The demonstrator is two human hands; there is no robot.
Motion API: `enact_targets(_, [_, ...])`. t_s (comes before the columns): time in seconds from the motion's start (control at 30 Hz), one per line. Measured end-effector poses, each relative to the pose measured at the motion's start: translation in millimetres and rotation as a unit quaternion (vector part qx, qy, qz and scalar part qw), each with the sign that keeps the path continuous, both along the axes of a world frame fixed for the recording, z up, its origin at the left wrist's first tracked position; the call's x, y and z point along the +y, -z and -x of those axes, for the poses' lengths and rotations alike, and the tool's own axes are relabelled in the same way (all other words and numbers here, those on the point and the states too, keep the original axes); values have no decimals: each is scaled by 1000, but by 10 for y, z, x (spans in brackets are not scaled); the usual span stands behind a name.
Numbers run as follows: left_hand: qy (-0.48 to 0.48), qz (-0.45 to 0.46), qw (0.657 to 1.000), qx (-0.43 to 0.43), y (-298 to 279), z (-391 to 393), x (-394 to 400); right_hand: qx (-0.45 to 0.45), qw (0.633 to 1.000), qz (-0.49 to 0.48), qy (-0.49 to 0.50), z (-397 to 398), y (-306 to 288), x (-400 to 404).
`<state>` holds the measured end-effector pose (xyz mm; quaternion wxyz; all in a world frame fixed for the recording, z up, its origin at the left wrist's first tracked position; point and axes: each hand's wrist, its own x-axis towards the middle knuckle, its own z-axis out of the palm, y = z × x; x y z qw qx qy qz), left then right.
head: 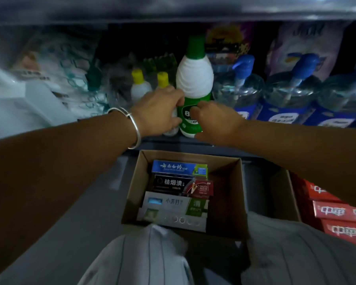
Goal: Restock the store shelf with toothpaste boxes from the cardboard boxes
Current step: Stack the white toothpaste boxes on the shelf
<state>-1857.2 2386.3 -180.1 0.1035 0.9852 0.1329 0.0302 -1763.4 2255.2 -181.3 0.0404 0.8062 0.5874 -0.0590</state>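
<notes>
Both hands on the green-and-white bottle (pixel 193 93), left hand (pixel 160 112) and right hand (pixel 214 122) fingers curled round it, toothpaste boxes (pixel 179 190) lying below in the cardboard box (pixel 226 202).

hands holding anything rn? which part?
Both hands, left hand and right hand, grip the green-and-white bottle at its lower labelled body, one on each side.
</notes>
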Motion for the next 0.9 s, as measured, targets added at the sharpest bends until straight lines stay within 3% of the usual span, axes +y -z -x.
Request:
enact_targets(0.4, [27,75,985,152,1436,399,7,107,989,95,-44,92,1430,152])
enact_targets(0.57, [41,94,971,218,1799,626,-117,108,986,111,-59,248,1726,106])
enact_targets(0.9, [112,29,925,362,2281,889,-247,110,962,205,-144,576,2077,11])
